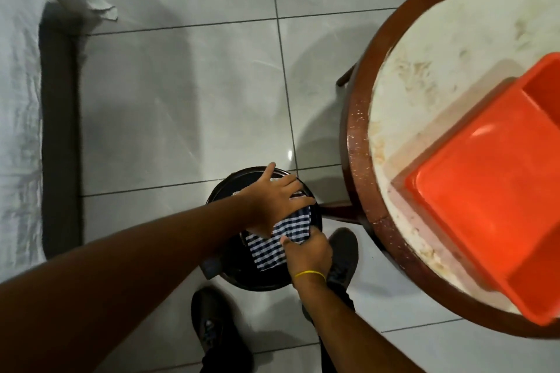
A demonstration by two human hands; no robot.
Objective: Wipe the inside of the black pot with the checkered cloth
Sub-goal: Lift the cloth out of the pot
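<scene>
A round black metal pot [222,191] sits on the pale glossy tiled floor [181,94], just beside the dark wooden leg of a round table, between that leg and the person's two dark shoes [212,330]. A blue-and-white checkered cloth [281,239] lies draped inside the pot, spilling toward its near rim.

The left hand [272,200] lies flat with fingers spread wide, palm pressing down on the far part of the cloth, its fingertips reaching the pot's far rim. The right hand [307,254], a thin yellow band [309,274] on its wrist, is closed over the near right edge of the cloth at the pot's rim, thumb on top of the fabric.

On the worn white round tabletop [439,54] with its reddish-brown wooden rim, an orange rectangular plastic tub [491,200] rests toward the right edge. At the far left of the floor, a white sheet [18,70] hangs over something dark.
</scene>
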